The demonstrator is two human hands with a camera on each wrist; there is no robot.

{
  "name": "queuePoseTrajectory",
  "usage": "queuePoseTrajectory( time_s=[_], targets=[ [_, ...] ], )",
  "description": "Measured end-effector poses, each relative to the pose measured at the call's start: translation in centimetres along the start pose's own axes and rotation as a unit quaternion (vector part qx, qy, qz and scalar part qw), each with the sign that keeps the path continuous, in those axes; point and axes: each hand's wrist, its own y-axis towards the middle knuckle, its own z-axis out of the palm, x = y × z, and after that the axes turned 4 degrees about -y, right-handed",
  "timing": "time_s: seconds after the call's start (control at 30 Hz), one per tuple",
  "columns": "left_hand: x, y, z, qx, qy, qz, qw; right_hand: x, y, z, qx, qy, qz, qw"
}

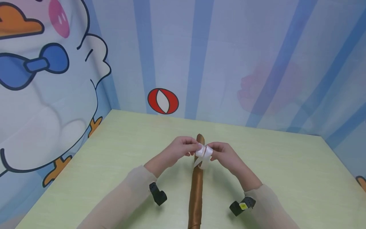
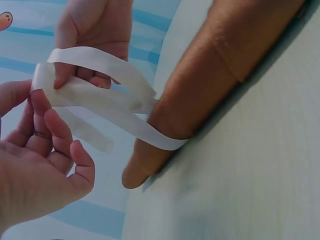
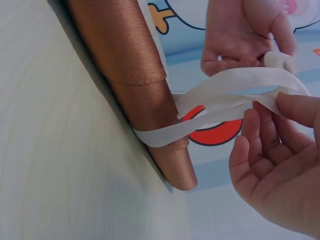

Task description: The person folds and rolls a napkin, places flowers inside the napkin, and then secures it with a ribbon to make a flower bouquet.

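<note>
A long brown rod-like thing with a satiny, finely ribbed wrapping lies on the table, its rounded end pointing away from me. Around it near that end passes a white ribbon, raised in loops above the rod. My left hand pinches the ribbon between thumb and index finger on the left side. From the right, my right hand pinches another part of it with thumb and finger. Both wrist views show the ribbon band lying snug on the rod, with a loose tail hanging below the fingers.
The pale green table runs back to a blue striped backdrop. A printed duck fills the left side of the backdrop. Small black cameras sit at the left wrist and the right wrist.
</note>
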Motion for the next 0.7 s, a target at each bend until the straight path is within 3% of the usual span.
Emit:
queuePoseTrajectory(
  time_s=[0.4, 0.7],
  targets=[
    [1.8, 0.0, 0.2, -0.006, 0.026, -0.021, 0.9994, 0.0, -0.2, 0.1, 0.002, -0.001, -0.003, 1.0],
    [2.5, 0.2, 0.3, 0.003, 0.056, -0.007, 0.9984, -0.3, -0.1, 0.2, 0.001, 0.004, -0.006, 1.0]
  ],
)
